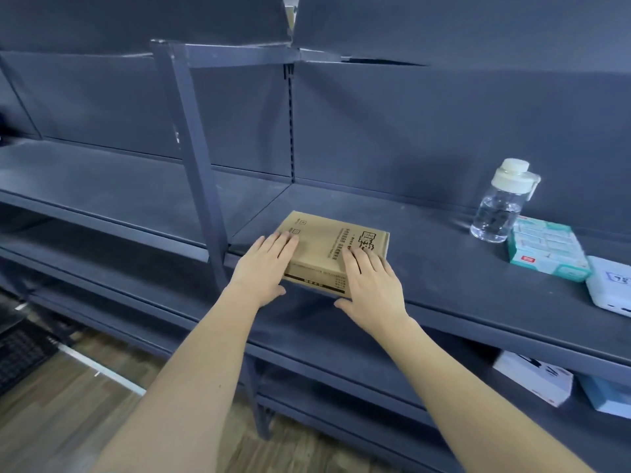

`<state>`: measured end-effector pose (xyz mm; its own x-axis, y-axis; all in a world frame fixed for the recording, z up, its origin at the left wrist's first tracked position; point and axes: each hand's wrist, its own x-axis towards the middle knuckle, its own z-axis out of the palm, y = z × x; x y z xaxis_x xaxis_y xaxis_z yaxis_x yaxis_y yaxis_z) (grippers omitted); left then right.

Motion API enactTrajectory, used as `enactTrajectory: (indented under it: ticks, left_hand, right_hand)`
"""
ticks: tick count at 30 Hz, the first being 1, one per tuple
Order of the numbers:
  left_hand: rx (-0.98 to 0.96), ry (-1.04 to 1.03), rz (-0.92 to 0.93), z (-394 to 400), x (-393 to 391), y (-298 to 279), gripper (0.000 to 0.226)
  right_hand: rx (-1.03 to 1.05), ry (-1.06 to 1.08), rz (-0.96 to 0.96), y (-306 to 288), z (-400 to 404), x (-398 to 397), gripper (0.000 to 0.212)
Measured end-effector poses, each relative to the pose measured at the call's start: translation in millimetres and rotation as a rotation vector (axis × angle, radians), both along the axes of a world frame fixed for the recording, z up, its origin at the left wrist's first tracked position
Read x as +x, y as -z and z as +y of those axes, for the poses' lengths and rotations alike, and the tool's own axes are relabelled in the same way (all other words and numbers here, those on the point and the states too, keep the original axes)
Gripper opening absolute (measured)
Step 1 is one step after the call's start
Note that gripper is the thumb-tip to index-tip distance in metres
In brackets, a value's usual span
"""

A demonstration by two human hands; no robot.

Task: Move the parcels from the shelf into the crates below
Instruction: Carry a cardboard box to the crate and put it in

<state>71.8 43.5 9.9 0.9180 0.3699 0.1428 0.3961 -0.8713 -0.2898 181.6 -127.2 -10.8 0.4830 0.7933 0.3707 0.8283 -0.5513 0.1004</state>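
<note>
Across the dark grey shelf (444, 254), near its front edge beside the upright post (201, 172), lies our flat brown cardboard parcel (327, 244), and we have the left hand (264, 268) and right hand (370, 285) laid on its top with fingers straight, thumbs down by the front face, not yet gripping. It looks light and stiff, so we judge the two short sides the best hold, drawing it forward, well apart from the water bottle (500, 203) and teal box (546, 250) at right.

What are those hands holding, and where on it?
The cardboard box: both hands, left and right, lie flat-fingered on its top near the front edge, thumbs below. A firm grip cannot be told.
</note>
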Motion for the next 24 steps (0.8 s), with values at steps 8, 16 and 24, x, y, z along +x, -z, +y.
enactTrajectory:
  ticks: [8, 16, 24]
  left_hand:
    - [0.092, 0.005, -0.119, 0.9, 2.0, 17.1, 0.074]
    - [0.122, 0.020, -0.397, -12.1, -17.8, 27.7, 0.077]
    - [0.036, -0.137, -0.665, -46.4, -116.5, 39.7, 0.076]
  right_hand:
    - [0.205, 0.011, -0.085, 19.5, 6.0, -0.8, 0.083]
    - [0.298, -0.058, -0.072, 19.1, 1.0, -12.2, 0.076]
    - [0.318, -0.350, 0.017, 7.0, 2.1, -69.4, 0.080]
